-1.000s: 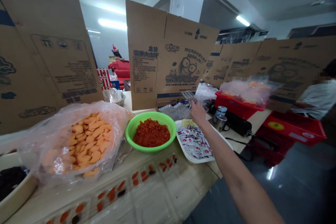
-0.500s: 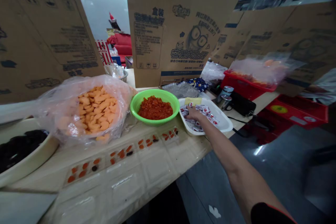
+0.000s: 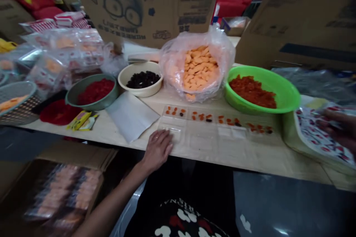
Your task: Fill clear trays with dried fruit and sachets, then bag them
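Observation:
My left hand (image 3: 158,150) lies at the near left end of a row of clear plastic trays (image 3: 203,140), fingers loosely stretched over the edge of the leftmost one. Small orange pieces and dark pieces sit in the far compartments of these trays. A whitish patch shows in the third tray; I cannot tell whether it is a packet or glare. At the right edge, my right hand (image 3: 343,127) is over small white-and-red packets (image 3: 314,127) in a white tub (image 3: 292,135). It is smeared by motion, so its grip is unclear.
Behind the trays stand a green bowl (image 3: 289,89) of red-orange pieces, a plastic bag (image 3: 172,66) of orange pieces and a cream bowl (image 3: 125,81) of dark pieces. A grey-green bowl (image 3: 108,100), white sheet (image 3: 132,116) and yellow sachets (image 3: 82,120) are left. Cardboard (image 3: 167,11) stands behind.
The view has swung left, bringing my left hand and the left end of the table into sight. My right hand stays at the packet tub, now at the right edge.

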A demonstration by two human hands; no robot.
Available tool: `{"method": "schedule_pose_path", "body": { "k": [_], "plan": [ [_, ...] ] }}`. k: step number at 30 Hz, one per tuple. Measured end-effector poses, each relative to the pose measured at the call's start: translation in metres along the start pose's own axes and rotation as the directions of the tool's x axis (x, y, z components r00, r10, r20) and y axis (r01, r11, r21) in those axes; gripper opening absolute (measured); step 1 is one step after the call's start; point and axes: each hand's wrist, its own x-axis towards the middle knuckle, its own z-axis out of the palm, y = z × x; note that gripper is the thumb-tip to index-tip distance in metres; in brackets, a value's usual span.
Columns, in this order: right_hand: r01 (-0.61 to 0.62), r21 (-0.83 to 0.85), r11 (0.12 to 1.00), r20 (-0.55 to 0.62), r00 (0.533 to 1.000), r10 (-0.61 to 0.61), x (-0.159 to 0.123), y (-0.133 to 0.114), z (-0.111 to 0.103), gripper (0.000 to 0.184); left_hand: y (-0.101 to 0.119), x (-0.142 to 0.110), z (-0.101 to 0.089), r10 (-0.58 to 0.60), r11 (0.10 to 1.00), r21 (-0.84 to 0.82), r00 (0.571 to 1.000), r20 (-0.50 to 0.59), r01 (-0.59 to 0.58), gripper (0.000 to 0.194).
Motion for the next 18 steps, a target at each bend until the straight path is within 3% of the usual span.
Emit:
{"method": "schedule_pose_path", "body": {
  "k": [1,3,5,7,10,13,18],
  "plan": [
    [-0.091,0.197,0.976,0.045,0.995,0.084,-0.008,-0.014,0.013,0.059,0.006,0.003,0.001,0.0,1.0,-0.025,1.0,0.018,0.0,0.033],
    [-0.194,0.467,0.863,0.194,0.974,0.114,-0.033,-0.06,0.054,0.043,0.012,0.007,0.0,-0.016,0.997,-0.076,1.0,0.004,0.016,0.033],
    [-0.174,0.559,0.81,0.405,0.911,-0.084,-0.063,-0.121,0.105,0.036,0.011,0.011,-0.002,-0.047,0.991,-0.129,0.998,-0.051,0.04,0.032],
    [-0.109,0.605,0.789,0.506,0.817,-0.276,-0.09,-0.18,0.157,0.033,0.005,0.016,-0.006,-0.107,0.978,-0.191,0.986,-0.127,0.081,0.031],
    [-0.013,0.534,0.846,0.539,0.776,-0.328,-0.109,-0.24,0.21,0.022,-0.009,0.022,-0.01,-0.203,0.938,-0.317,0.964,-0.17,0.142,0.028],
    [0.063,0.427,0.902,0.549,0.774,-0.314,-0.105,-0.259,0.229,0.018,-0.026,0.027,-0.014,-0.252,0.9,-0.394,0.959,-0.125,0.185,0.025],
    [0.189,0.279,0.941,0.484,0.819,-0.308,-0.088,-0.244,0.223,0.024,-0.046,0.05,-0.028,-0.291,0.893,-0.362,0.957,-0.016,0.266,0.02]
  ]
}}
